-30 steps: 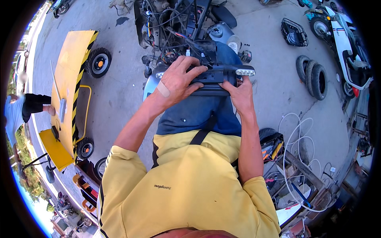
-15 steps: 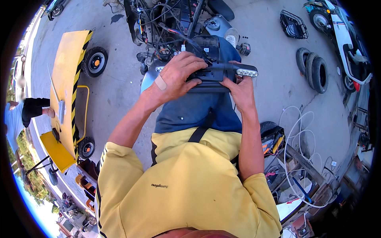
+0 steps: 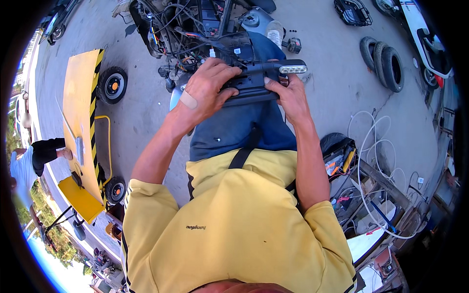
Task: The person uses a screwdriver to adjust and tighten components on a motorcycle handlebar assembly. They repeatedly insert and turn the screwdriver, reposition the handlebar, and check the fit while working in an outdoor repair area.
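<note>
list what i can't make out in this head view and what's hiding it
All in the head view:
- Underside of the black housing: it faces away from the camera.
- Most of the lamp at its left end: covered by the left hand.
- Right hand fingertips, except the thumb's: behind the housing.
- Far end of the stripped vehicle frame: cut off by the top edge.

Passages around the black housing (image 3: 251,90). Ahead, tangled wires (image 3: 188,31) bar the left hand (image 3: 207,90). Rightward, floor (image 3: 330,73) gives the right hand (image 3: 291,95) a lane as far as three tires (image 3: 392,69); nearer the body, a looped white hose (image 3: 360,168) obstructs. Leftward, the lane ends at the yellow cart (image 3: 80,97). Legs (image 3: 215,136) block access from below.
</note>
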A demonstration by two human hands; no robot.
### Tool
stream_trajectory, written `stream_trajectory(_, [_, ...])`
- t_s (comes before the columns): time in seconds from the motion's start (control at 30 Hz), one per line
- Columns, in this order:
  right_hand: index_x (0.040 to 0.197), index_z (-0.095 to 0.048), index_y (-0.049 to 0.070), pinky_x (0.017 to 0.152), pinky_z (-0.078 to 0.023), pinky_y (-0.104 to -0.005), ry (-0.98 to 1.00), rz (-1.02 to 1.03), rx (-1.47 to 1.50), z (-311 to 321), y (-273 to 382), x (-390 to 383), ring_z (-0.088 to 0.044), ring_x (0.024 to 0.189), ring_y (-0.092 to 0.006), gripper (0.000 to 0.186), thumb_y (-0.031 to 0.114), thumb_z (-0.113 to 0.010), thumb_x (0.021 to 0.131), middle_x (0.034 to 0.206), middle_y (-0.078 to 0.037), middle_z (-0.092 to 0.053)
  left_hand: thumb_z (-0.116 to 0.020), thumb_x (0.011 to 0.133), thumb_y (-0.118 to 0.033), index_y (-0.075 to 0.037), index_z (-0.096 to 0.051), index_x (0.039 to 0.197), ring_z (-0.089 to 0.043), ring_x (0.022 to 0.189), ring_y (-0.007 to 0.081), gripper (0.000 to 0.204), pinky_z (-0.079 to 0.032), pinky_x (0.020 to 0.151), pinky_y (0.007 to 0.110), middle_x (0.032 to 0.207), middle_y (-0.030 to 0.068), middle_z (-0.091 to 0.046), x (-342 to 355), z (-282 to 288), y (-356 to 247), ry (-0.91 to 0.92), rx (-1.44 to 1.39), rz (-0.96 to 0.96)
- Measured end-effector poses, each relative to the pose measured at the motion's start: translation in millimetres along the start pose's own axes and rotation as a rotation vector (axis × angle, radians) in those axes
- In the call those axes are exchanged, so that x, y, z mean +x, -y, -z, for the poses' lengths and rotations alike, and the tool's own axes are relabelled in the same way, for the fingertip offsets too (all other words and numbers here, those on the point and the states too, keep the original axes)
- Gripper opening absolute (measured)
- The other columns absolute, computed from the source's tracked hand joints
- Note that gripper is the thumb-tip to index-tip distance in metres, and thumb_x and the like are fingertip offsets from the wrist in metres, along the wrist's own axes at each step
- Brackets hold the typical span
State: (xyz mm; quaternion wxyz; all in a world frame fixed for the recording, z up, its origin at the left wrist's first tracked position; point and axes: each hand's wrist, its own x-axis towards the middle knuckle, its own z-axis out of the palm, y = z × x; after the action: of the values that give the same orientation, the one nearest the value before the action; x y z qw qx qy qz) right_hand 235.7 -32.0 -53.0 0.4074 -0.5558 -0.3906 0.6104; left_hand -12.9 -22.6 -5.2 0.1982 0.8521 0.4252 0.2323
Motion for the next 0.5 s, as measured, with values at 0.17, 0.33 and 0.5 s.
stream_trajectory(0.17, [0.146,-0.068,0.016,0.056,-0.031,-0.0237,0.013,0.068,0.008,0,-10,2,-0.048,0.071,-0.0027,0.051,0.020,-0.077,0.097,0.098,0.004,-0.070,-0.087,0.079,-0.004,-0.001,-0.071,0.126,-0.064,0.116,0.0378,0.050,-0.055,0.101,0.047,0.116,0.0149,-0.073,-2,1,-10,0.020,0.079,0.029])
stream_trajectory(0.33, [0.149,-0.066,0.014,0.059,-0.032,-0.0231,0.049,0.029,0.044,4,-5,0,-0.048,0.077,-0.0028,0.052,0.019,-0.076,0.098,0.103,0.002,-0.069,-0.086,0.080,-0.003,0.000,-0.071,0.127,-0.064,0.117,0.0377,0.049,-0.055,0.101,0.047,0.118,0.0155,-0.073,-4,0,-18,-0.009,0.132,0.033])
stream_trajectory(0.5, [0.141,-0.065,0.004,0.085,-0.044,-0.0310,0.099,0.096,0.019,6,-14,4,-0.057,0.096,-0.0119,0.046,0.021,-0.075,0.100,0.108,-0.004,-0.069,-0.086,0.083,-0.005,0.000,-0.072,0.127,-0.064,0.118,0.0382,0.047,-0.055,0.102,0.047,0.119,0.0162,-0.072,-5,1,-18,-0.008,0.127,0.028])
